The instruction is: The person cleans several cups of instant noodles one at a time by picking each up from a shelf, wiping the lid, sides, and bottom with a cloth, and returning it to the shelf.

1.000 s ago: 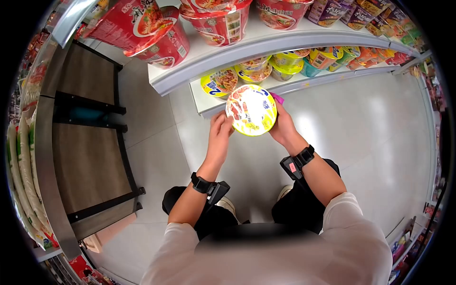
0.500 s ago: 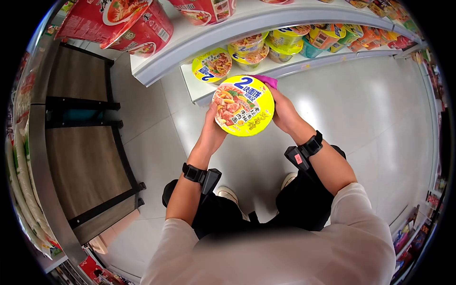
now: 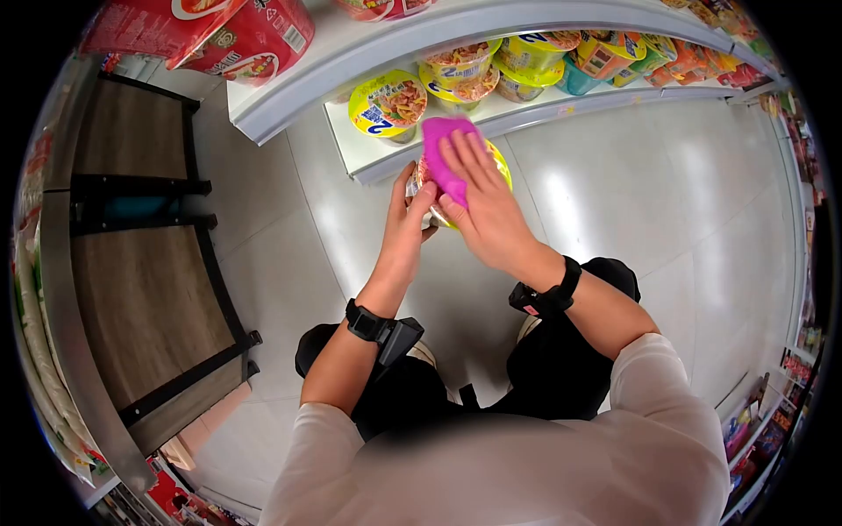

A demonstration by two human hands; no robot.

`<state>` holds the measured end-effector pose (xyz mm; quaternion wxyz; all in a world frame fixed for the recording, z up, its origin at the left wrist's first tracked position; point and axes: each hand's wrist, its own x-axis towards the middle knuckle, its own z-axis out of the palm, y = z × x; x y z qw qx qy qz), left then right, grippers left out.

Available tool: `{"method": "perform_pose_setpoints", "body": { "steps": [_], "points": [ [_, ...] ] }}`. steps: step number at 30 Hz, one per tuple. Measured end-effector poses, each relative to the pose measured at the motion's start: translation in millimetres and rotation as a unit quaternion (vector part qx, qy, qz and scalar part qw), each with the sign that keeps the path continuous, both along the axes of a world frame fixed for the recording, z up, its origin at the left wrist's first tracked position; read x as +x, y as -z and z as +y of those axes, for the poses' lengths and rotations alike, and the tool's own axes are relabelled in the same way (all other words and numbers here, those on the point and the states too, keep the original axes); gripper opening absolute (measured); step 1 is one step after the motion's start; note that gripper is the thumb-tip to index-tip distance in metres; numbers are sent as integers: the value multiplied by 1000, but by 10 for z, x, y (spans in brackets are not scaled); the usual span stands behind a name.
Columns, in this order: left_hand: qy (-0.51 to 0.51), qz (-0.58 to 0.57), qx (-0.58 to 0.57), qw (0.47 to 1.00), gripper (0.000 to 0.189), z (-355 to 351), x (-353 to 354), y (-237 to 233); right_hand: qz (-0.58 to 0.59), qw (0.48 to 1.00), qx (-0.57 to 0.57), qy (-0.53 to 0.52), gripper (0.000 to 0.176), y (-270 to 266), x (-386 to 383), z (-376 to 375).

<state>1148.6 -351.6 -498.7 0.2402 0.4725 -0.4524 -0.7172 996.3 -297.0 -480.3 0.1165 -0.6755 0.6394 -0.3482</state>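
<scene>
My left hand (image 3: pixel 406 221) grips an instant noodle cup (image 3: pixel 502 165) with a yellow lid from its left side, above the floor in front of the shelf. Over the lid lies a bright purple cloth (image 3: pixel 438 147), which covers most of the printed picture. My right hand (image 3: pixel 493 215) holds this cloth against the lid, with its fingers laid out long across it. Some of the cup's right rim shows beyond the cloth. Just behind, a similar yellow noodle cup (image 3: pixel 386 103) sits at the left end of the low shelf (image 3: pixel 373 159).
More noodle cups (image 3: pixel 460 66) are stacked along the low shelf. Large red noodle tubs (image 3: pixel 254 48) stand on the higher shelf, whose grey edge (image 3: pixel 351 79) juts out above. To the left is a wood-panelled rack (image 3: pixel 145 307) with a black frame. Grey floor tiles (image 3: pixel 631 202) spread to the right.
My right hand has gone from the cup's right side onto its lid, bringing the purple cloth over the top. My left hand still holds the cup, which now sits slightly higher in view.
</scene>
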Motion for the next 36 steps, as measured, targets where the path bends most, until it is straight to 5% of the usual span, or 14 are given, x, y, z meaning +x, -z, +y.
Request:
{"method": "perform_pose_setpoints", "body": {
  "steps": [3,8,14,17,23,25,28,31,32,33,36],
  "points": [
    [-30,23,33,999,61,-12,12,54,20,995,15,-98,61,-93,34,32],
    [-77,83,20,993,64,-140,99,-178,83,991,24,-105,65,-285,-55,52],
    [-70,70,-74,992,70,-194,70,-258,117,992,-6,48,68,-165,-181,26],
    [-33,40,-148,988,69,-39,-27,-200,30,997,-29,65,69,-119,-142,32],
    [-66,47,-36,996,66,-128,44,-145,51,991,-32,-122,69,-194,10,64],
    [-108,157,23,981,64,-241,96,-151,50,988,-66,-133,64,-262,-18,50],
    [-141,144,15,979,66,-293,151,-258,41,987,-97,-125,61,-275,-193,36],
    [-144,164,-21,976,68,-336,188,-281,-8,993,-120,-17,54,-146,-357,-37],
    [-141,199,-12,970,68,-319,182,-291,-239,969,-58,12,49,-75,-393,-57],
    [-138,235,-2,962,68,-305,159,-310,-456,889,5,43,45,23,-444,-85],
    [-115,254,-7,960,67,-248,109,-224,-542,835,-39,87,42,1104,-643,-173]
  ]
}}
